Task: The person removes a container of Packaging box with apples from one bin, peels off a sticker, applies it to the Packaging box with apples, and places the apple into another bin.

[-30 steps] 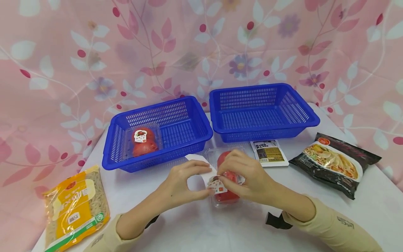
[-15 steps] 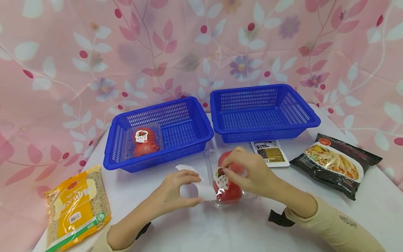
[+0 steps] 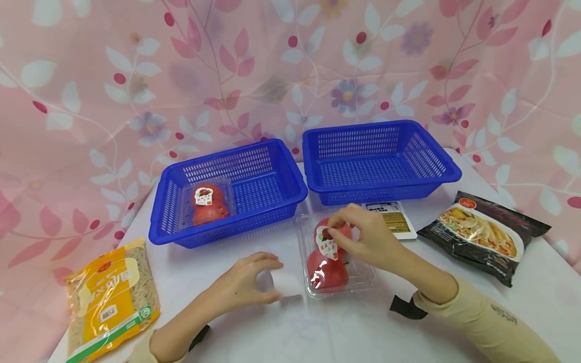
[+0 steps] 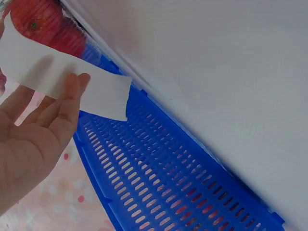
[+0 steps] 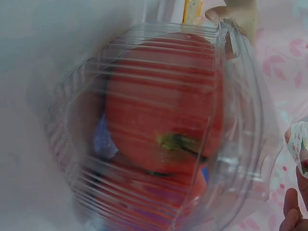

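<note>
A clear plastic box [image 3: 358, 282] with two tomatoes [image 3: 328, 272] lies in front of the baskets; ridged plastic and a green stem show in the right wrist view. Over it my right hand [image 3: 369, 237] pinches a white label sticker [image 3: 328, 247] with a tomato picture by its upper edge. The sticker overlaps the tomatoes in the head view. To the box's left, my left hand [image 3: 240, 282] holds a strip of white backing paper [image 4: 96, 91], which almost blends into the white cloth in the head view.
At the back stand two blue baskets; the left basket [image 3: 258, 191] holds another labelled tomato box [image 3: 206, 204], beside the right basket [image 3: 381, 166]. A yellow bag [image 3: 109, 297] lies left, a black noodle packet [image 3: 485, 234] and a flat sachet [image 3: 395, 224] right.
The label sticker has come off the backing paper. My left hand has drawn away to the left with the paper, while my right hand has shifted slightly up and right with the sticker.
</note>
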The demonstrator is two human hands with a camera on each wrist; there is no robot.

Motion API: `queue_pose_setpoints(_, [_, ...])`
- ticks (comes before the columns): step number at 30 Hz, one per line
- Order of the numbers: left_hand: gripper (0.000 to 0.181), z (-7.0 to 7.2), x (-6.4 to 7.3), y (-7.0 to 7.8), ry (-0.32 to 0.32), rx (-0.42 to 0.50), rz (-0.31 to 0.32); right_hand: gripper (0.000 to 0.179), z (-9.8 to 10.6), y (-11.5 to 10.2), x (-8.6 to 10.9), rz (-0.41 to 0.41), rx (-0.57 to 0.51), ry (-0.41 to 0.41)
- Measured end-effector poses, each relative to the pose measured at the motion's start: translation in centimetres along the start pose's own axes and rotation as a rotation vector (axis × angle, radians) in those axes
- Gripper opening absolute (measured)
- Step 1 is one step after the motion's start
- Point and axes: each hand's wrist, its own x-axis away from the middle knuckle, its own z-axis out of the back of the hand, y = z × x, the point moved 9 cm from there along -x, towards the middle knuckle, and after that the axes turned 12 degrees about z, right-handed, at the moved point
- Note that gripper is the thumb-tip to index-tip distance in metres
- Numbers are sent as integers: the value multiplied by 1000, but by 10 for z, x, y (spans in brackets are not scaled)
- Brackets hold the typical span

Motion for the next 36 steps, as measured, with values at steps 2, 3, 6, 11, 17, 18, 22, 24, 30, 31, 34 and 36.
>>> queue_pose_setpoints(2, [52,-3,0,-2,-33,-19,0,16,0,3,0,-4,12,-2])
queue_pose_setpoints(3, [52,-5,0,-3,-48,-31,-1,16,1,4,0,-4,21,-2])
queue_pose_setpoints(6, [49,-8,0,-4,-76,-72,-8,16,1,8,0,-1,38,4])
queue_pose_setpoints(11, [50,-12,0,-10,-131,-141,41,13,1,17,1,-16,62,1])
queue_pose_setpoints(17, [52,-18,4,-18,-240,-192,102,10,-1,24,3,-64,84,-23])
queue_pose_setpoints(18, [52,-19,5,-19,-252,-195,114,10,-2,26,4,-71,86,-28])
queue_pose_setpoints(22, [49,-17,8,-23,-291,-194,177,10,-5,29,4,-83,88,-43])
queue_pose_setpoints(24, [47,-15,9,-22,-307,-213,186,11,-6,31,5,-80,82,-47])
queue_pose_setpoints(30, [35,3,1,10,-143,-265,-40,12,-13,36,7,-86,49,-81])
queue_pose_setpoints(31, [32,8,-1,19,-89,-262,-100,12,-14,37,7,-83,51,-87])
queue_pose_setpoints(34, [30,21,-3,49,62,-256,-296,12,-17,40,9,-57,67,-102])
queue_pose_setpoints(36, [32,25,-3,66,136,-255,-414,12,-18,40,9,-29,75,-109])
